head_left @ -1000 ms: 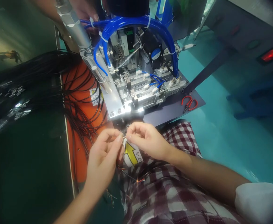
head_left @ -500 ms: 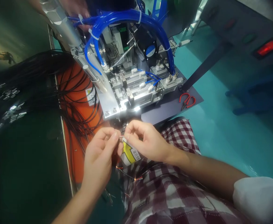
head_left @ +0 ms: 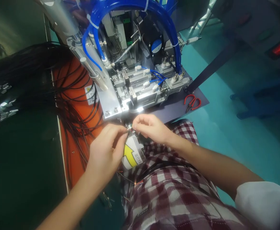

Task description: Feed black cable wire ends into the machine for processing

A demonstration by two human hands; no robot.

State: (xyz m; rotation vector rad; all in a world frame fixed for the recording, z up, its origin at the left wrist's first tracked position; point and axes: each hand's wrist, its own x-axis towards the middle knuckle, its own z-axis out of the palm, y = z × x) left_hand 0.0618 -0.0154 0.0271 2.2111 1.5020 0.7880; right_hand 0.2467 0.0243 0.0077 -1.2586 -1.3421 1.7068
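In front of the metal machine [head_left: 142, 92], my left hand [head_left: 107, 147] pinches the stripped end of a cable between thumb and index finger. Fine coloured wires [head_left: 129, 127] stick out from that pinch. The fingertips of my right hand [head_left: 151, 128] are closed on the tips of the same wires, close beside my left fingertips. Just below the hands lies a white label with a yellow arrow [head_left: 130, 156]. The machine's bright, lit front edge is directly beyond my fingers.
Several black cables [head_left: 76, 134] trail over the orange surface [head_left: 82, 116] on the left. Red-handled cutters [head_left: 192, 103] rest on the dark plate [head_left: 168, 111] to the right. Blue air hoses [head_left: 130, 4] arch over the machine. More bare cable ends hang near my checked apron [head_left: 173, 191].
Both hands have moved up and closer to the machine's front edge, with the wires between them. My left hand has turned so its back faces up more. The camera view has shifted slightly.
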